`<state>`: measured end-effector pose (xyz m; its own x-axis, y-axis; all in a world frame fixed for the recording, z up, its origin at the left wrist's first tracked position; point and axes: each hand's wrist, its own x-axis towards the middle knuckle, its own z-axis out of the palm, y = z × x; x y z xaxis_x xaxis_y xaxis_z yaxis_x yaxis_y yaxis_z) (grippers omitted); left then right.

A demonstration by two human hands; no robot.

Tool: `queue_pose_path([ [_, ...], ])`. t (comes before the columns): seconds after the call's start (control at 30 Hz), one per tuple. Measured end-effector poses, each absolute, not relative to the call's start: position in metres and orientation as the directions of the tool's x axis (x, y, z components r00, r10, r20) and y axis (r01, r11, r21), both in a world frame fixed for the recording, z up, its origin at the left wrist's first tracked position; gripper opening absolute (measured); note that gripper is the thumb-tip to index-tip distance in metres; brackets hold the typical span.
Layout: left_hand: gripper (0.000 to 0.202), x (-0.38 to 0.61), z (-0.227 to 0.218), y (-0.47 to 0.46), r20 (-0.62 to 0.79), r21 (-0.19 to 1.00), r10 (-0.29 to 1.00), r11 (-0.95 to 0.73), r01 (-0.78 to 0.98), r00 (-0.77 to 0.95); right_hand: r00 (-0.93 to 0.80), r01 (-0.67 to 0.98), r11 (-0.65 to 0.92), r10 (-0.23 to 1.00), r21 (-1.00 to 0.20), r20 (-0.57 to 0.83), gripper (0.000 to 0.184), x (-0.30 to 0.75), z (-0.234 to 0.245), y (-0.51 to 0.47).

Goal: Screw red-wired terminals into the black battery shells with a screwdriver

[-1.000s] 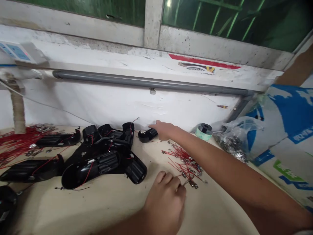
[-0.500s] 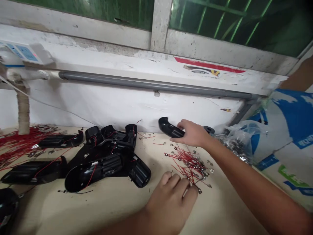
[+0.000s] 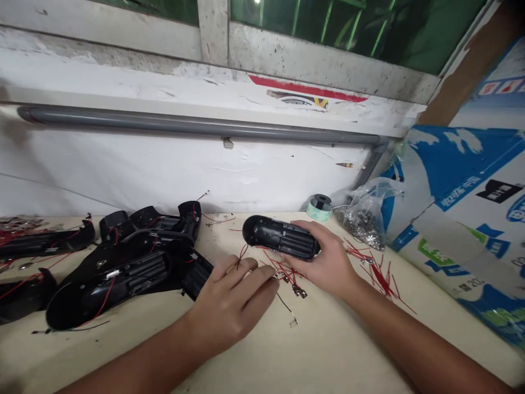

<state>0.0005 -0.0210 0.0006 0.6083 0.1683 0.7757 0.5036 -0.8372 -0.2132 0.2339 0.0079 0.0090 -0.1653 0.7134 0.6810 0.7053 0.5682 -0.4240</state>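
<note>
My right hand grips a black plastic housing by its right end. The housing's open side, with ribbed battery slots, faces me. Just below and left of it is my left hand, fingers pinched on a thin black wire. One piece of the wire sticks up above the knuckles; another hangs down at the right and ends in a small pale connector. Beneath the hands lie red wires with metal contact tabs, partly hidden by the housing and fingers.
Several similar black housings are heaped at the left, with red wires among them. More red wires lie at the right. By the wall are a tape roll and a clear bag of metal parts. A blue-white carton stands right.
The view has swung to the right. My right hand has brought the housing nearer my left hand and turned its slotted side toward me. The black wire in my left hand now shows clearly.
</note>
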Motion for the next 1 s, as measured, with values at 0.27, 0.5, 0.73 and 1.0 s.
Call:
queue_pose_path([
  [0.27, 0.032, -0.019, 0.022, -0.001, 0.776, -0.283, 0.182, -0.756, 0.591, 0.604, -0.134, 0.613, 0.656, 0.636, -0.441, 0.76, 0.051, 0.223, -0.004, -0.005],
  [0.5, 0.019, -0.016, 0.039, 0.002, 0.762, -0.073, 0.437, -0.676, 0.733, 0.478, -0.223, 0.522, 0.691, 0.677, -0.501, 0.701, 0.056, 0.213, -0.003, -0.016],
  [0.73, 0.015, -0.018, 0.056, 0.0, 0.636, 0.093, 0.59, -0.699, 0.709, 0.498, -0.267, 0.468, 0.707, 0.685, -0.531, 0.677, 0.054, 0.207, -0.006, -0.018],
  [1.0, 0.02, -0.017, 0.051, 0.003, 0.571, 0.153, 0.614, -0.732, 0.664, 0.545, -0.277, 0.477, 0.703, 0.69, -0.527, 0.669, 0.049, 0.206, -0.006, -0.02],
])
